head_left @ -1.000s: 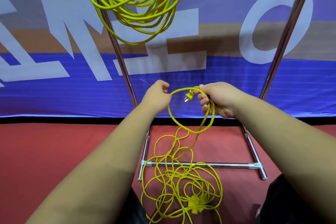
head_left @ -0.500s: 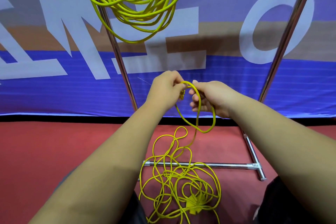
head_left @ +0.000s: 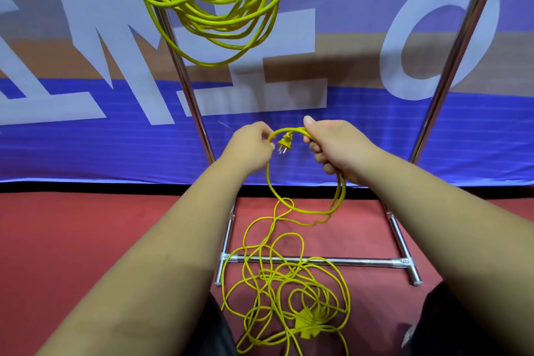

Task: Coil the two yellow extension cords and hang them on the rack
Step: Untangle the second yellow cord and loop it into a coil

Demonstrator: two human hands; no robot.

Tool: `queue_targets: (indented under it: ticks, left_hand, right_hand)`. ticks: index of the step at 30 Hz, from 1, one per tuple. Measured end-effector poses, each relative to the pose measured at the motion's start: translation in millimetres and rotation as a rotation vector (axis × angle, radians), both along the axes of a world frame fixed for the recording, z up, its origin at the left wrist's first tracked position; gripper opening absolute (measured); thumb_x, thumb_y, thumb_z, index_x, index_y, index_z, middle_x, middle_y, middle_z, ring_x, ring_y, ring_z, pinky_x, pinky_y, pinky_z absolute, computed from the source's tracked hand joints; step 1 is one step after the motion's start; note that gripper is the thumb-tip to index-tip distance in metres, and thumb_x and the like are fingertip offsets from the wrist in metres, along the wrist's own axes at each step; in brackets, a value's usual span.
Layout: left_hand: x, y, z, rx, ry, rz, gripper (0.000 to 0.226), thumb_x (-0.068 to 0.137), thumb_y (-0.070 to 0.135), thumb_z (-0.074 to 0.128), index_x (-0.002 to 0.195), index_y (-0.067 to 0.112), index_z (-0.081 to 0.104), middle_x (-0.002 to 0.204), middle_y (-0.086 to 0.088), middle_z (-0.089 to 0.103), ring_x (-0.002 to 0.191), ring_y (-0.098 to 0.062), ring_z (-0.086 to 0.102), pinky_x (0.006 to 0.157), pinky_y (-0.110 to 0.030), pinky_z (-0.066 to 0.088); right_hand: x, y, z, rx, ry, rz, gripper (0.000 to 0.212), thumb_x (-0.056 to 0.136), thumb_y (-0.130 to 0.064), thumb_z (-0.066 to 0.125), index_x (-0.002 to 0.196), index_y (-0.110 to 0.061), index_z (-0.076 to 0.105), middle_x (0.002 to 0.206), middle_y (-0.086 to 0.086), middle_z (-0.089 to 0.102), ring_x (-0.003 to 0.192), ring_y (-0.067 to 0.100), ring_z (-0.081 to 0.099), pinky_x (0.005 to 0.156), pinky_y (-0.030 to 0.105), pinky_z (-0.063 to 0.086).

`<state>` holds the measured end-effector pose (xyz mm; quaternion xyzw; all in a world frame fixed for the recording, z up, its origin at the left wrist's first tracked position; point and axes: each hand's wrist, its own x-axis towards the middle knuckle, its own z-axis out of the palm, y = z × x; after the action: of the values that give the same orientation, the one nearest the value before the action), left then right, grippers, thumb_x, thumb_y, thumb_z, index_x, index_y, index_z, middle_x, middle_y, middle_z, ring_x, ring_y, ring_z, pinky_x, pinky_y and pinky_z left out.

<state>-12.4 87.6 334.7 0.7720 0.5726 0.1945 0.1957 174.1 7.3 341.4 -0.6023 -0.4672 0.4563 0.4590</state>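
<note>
Red matte floor [head_left: 86, 240] below; my left hand [head_left: 250, 147] pinches the thin yellow cord [head_left: 289, 283], my right hand [head_left: 332, 144] clenches its round loop beside the pronged plug [head_left: 284, 143].

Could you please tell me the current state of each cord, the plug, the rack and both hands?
First cord: coiled, hanging; top out of frame.
Second cord: looped in both hands, rest tangled on floor.
Plug: unplugged, dangling between the hands.
Socket block: lying in the floor tangle.
Rack: standing, top out of frame.
Left hand: pinching second cord.
Right hand: gripping second cord's loop.
</note>
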Motion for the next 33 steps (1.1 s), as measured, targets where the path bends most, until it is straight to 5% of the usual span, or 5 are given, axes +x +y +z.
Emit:
queue_targets:
  ticks: [3,6,10,16,33]
  left_hand:
    - [4.2,-9.9,3.9,0.036,-0.004,-0.287,0.054,0.089,0.013,0.068,0.141,0.026,0.057,0.135,0.001,0.06,0.124,-0.014,0.057,0.1,-0.026,0.046]
    - [11.9,-17.9,6.7,0.148,-0.043,-0.406,0.038,0.096,0.024,0.066,0.131,0.037,0.062,0.116,0.012,0.067,0.108,-0.01,0.062,0.095,-0.031,0.05]
    - [12.8,-17.9,8.1,0.136,-0.078,-0.347,0.028,0.101,0.026,0.054,0.109,0.048,0.07,0.077,0.007,0.072,0.075,-0.01,0.069,0.077,-0.04,0.059]
    - [3.9,-9.9,13.0,0.021,-0.213,-0.295,0.033,0.102,0.029,0.061,0.131,0.043,0.069,0.081,0.007,0.077,0.079,-0.01,0.075,0.085,-0.043,0.062]
    - [-4.1,-2.5,17.1,-0.255,-0.482,-0.113,0.025,0.105,0.021,0.058,0.124,0.026,0.073,0.105,-0.012,0.078,0.09,-0.024,0.079,0.082,-0.054,0.064]
  right_hand:
    - [2.1,-3.4,0.8,0.001,-0.008,0.012,0.044,0.108,-0.05,0.053,0.087,-0.014,0.067,0.066,-0.003,0.043,0.051,0.012,0.034,0.048,0.026,0.026]
    - [1.8,-5.7,2.4,-0.002,0.014,0.055,0.044,0.108,-0.05,0.055,0.087,-0.013,0.067,0.065,-0.002,0.041,0.051,0.012,0.032,0.047,0.026,0.025]
    - [-1.6,-7.4,4.9,0.0,0.062,0.087,0.044,0.109,-0.049,0.054,0.086,-0.014,0.067,0.066,-0.002,0.043,0.052,0.012,0.033,0.045,0.025,0.028]
    - [-0.4,-9.4,4.5,0.016,0.058,0.153,0.047,0.104,-0.058,0.058,0.088,-0.015,0.07,0.067,0.0,0.051,0.054,0.017,0.046,0.055,0.033,0.051]
    - [8.5,-3.4,2.6,0.025,-0.03,0.183,0.046,0.106,-0.052,0.058,0.09,-0.013,0.077,0.062,-0.001,0.04,0.053,0.018,0.037,0.06,0.036,0.055]
